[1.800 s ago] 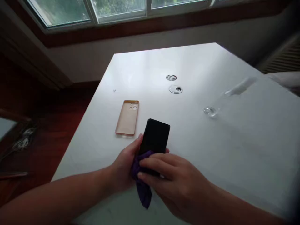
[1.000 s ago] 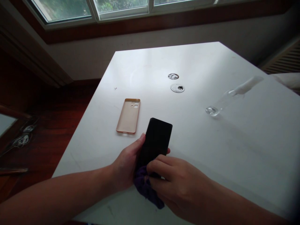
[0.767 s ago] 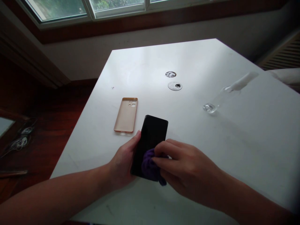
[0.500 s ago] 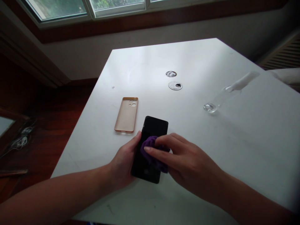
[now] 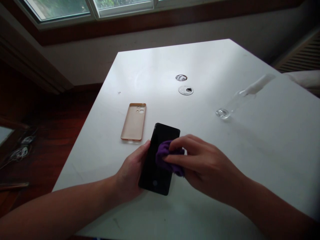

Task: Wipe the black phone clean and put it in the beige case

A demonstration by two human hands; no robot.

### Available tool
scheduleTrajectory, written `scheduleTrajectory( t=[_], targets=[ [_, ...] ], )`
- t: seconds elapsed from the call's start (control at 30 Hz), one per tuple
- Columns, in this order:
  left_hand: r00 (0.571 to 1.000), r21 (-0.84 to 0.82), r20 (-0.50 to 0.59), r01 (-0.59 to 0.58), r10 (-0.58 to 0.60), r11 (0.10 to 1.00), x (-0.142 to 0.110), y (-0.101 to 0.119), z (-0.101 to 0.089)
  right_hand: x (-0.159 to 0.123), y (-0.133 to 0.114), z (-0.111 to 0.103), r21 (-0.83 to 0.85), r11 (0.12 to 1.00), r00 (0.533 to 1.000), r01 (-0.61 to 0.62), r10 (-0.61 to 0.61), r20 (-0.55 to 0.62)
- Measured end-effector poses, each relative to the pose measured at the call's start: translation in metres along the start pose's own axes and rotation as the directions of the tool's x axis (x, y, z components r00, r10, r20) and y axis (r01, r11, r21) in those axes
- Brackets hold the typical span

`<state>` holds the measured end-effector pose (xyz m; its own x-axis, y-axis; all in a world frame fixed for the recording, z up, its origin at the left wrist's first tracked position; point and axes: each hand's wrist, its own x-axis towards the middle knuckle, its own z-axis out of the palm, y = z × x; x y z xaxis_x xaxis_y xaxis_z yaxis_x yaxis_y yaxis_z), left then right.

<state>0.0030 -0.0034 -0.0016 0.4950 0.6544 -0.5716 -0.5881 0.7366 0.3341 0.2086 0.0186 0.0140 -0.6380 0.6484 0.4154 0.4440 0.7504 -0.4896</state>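
A black smartphone [image 5: 157, 173] is held by its left side in my left hand [image 5: 131, 170], screen facing up. My thumb lies along the phone's edge, and the other fingers are hidden beneath it. My right hand [image 5: 202, 163] is closed on a bunched purple cloth [image 5: 165, 155], which rests against the middle and right side of the screen. Beyond my left hand, a clear phone case [image 5: 133, 122] with a pinkish-gold rim lies on the white table [image 5: 200, 206].
On the right of the table lies a transparent bottle [image 5: 222, 113] with a whitish end. A round hole [image 5: 181, 78] and its round cover [image 5: 185, 90] are near the table's middle. White cables [image 5: 20, 152] sit at the far left, below the table.
My right hand has slid the purple cloth a little up and to the right across the screen. The left hand keeps its hold on the smartphone.
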Motion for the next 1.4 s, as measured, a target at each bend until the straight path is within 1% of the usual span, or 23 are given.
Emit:
scheduleTrajectory(
  t=[0.07, 0.13, 0.27, 0.37, 0.43, 0.57, 0.63, 0.7, 0.73, 0.83, 0.9, 0.97, 1.03, 1.1, 1.17, 1.23, 1.3, 1.37, 1.4],
  targets=[
    [1.000, 0.007, -0.028, -0.004, 0.004, 1.000, -0.001, 0.002, 0.002, 0.000, 0.006, 0.000, -0.032, 0.995, 0.992, -0.096, 0.093, -0.089],
    [0.999, 0.006, -0.038, -0.011, 0.011, 1.000, -0.002, 0.003, 0.003, 0.000, 0.008, 0.001, -0.032, 0.989, 0.984, -0.142, 0.138, -0.110],
    [1.000, 0.004, -0.027, -0.002, 0.002, 1.000, 0.000, 0.003, 0.004, -0.001, 0.007, 0.003, -0.036, 0.988, 0.983, -0.149, 0.144, -0.114],
    [0.999, 0.007, -0.016, -0.031, 0.031, 1.000, 0.000, 0.003, 0.007, -0.002, 0.006, 0.002, -0.046, 0.988, 0.983, -0.149, 0.143, -0.116],
    [0.999, 0.000, -0.029, -0.043, 0.043, 0.999, -0.001, 0.003, 0.009, -0.002, 0.007, 0.002, -0.045, 0.987, 0.983, -0.152, 0.146, -0.116],
    [0.998, 0.003, -0.056, -0.002, 0.002, 1.000, -0.003, 0.004, 0.011, -0.001, 0.005, 0.002, -0.042, 0.988, 0.983, -0.151, 0.145, -0.111],
    [1.000, 0.006, -0.031, -0.001, 0.001, 1.000, -0.002, 0.003, 0.008, -0.001, 0.000, 0.004, -0.049, 0.991, 0.988, -0.126, 0.121, -0.100],
    [1.000, 0.002, -0.007, -0.027, 0.027, 1.000, 0.000, 0.002, 0.004, -0.001, -0.008, 0.007, -0.048, 0.998, 0.997, -0.049, 0.046, -0.062],
    [0.999, 0.000, 0.006, -0.042, 0.042, 0.999, 0.000, 0.001, 0.003, -0.001, -0.012, 0.009, -0.040, 0.999, 1.000, 0.007, -0.008, -0.025],
    [0.997, 0.014, 0.035, -0.064, 0.064, 0.998, 0.001, -0.001, -0.001, -0.002, -0.022, 0.015, 0.003, 0.987, 0.982, 0.160, -0.159, 0.102],
    [0.997, 0.029, 0.049, -0.058, 0.056, 0.998, 0.001, -0.003, -0.002, -0.003, -0.022, 0.016, 0.012, 0.981, 0.974, 0.191, -0.191, 0.125],
    [0.998, 0.050, 0.032, -0.054, 0.052, 0.997, 0.001, -0.004, -0.001, -0.003, -0.017, 0.013, -0.012, 0.987, 0.985, 0.163, -0.162, 0.060],
    [0.999, 0.080, 0.001, -0.045, 0.045, 0.996, 0.000, -0.006, 0.000, -0.002, -0.010, 0.007, -0.054, 0.996, 0.996, 0.069, -0.072, -0.045],
    [1.000, 0.132, -0.010, -0.021, 0.023, 0.991, -0.002, -0.006, 0.002, 0.000, -0.002, 0.000, -0.096, 0.994, 0.989, -0.047, 0.033, -0.143],
    [1.000, 0.184, 0.012, 0.008, -0.011, 0.983, -0.004, -0.006, 0.004, 0.001, 0.004, -0.005, -0.133, 0.982, 0.974, -0.132, 0.103, -0.204],
    [0.999, 0.219, 0.028, 0.018, -0.025, 0.976, -0.005, -0.006, 0.005, 0.001, 0.007, -0.007, -0.165, 0.972, 0.964, -0.170, 0.129, -0.235],
    [1.000, 0.224, 0.017, 0.013, -0.017, 0.974, -0.005, -0.007, 0.006, 0.001, 0.005, -0.006, -0.176, 0.968, 0.961, -0.180, 0.136, -0.240],
    [1.000, 0.205, -0.027, -0.006, 0.012, 0.979, -0.005, -0.008, 0.005, 0.001, -0.001, -0.002, -0.150, 0.977, 0.969, -0.151, 0.116, -0.219],
    [0.998, 0.188, -0.053, -0.017, 0.027, 0.982, -0.005, -0.008, 0.005, 0.001, -0.004, 0.000, -0.126, 0.985, 0.977, -0.115, 0.089, -0.194]
  ],
)
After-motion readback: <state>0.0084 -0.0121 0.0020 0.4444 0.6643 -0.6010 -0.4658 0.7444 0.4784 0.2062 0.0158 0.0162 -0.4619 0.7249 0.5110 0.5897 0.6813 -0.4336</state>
